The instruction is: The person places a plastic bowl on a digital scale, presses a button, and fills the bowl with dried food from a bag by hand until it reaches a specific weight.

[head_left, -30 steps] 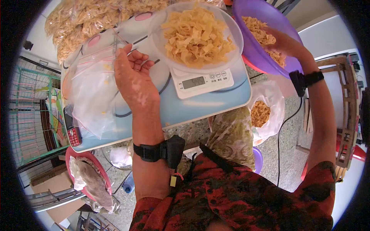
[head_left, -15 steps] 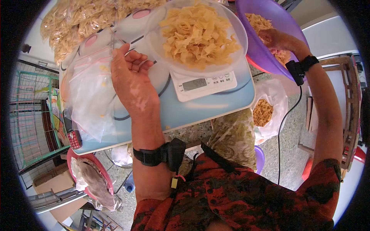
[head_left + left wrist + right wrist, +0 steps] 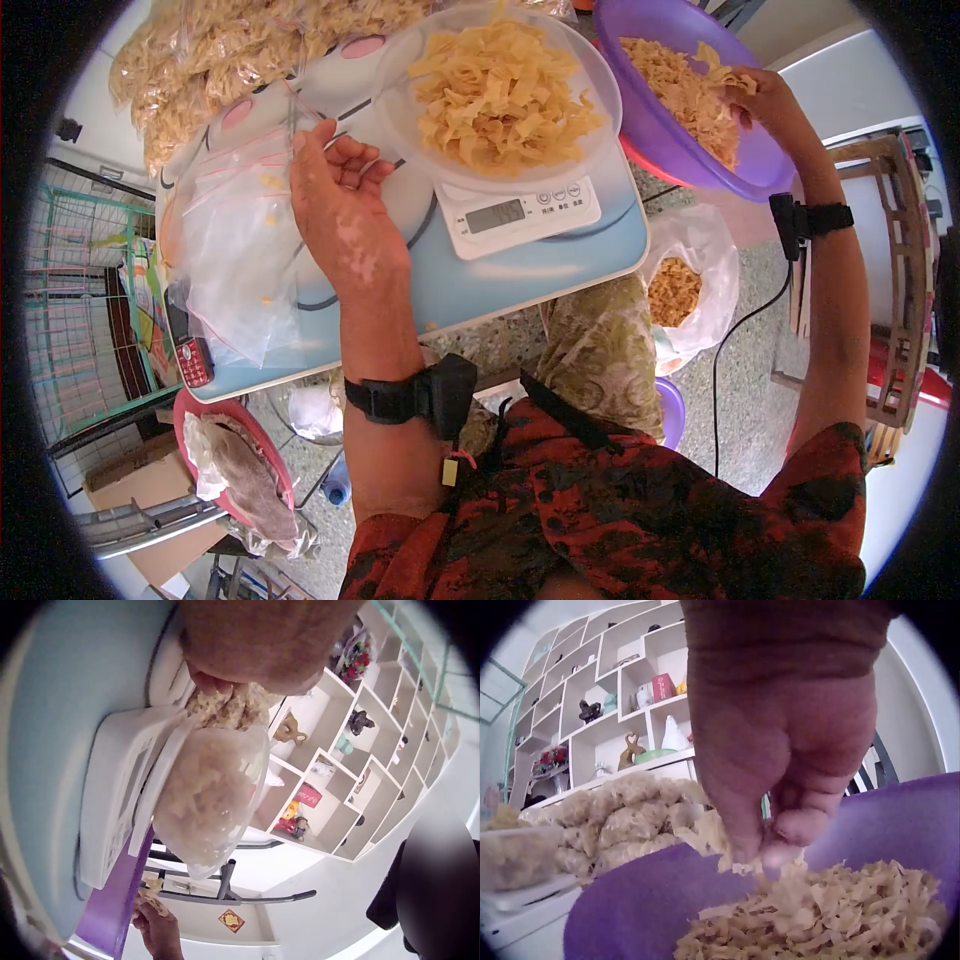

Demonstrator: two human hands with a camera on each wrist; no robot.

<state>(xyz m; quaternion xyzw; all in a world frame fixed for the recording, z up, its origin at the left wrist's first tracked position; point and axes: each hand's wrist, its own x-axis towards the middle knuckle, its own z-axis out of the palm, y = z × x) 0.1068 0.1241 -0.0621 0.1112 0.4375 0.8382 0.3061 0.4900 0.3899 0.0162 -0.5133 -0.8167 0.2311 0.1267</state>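
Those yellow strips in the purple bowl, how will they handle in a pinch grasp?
Probably light and brittle: the strips look thin, dry and curled. Likely to shed bits, since the right hand pinches only a loose clump above the purple bowl.

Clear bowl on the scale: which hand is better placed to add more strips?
Right hand, likely: it pinches strips above the purple basin beside the clear bowl; left hand rests by the plastic bags.

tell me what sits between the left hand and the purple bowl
In the head view, the white scale stands between the left hand and the purple bowl, carrying a clear bowl heaped with yellow chips.
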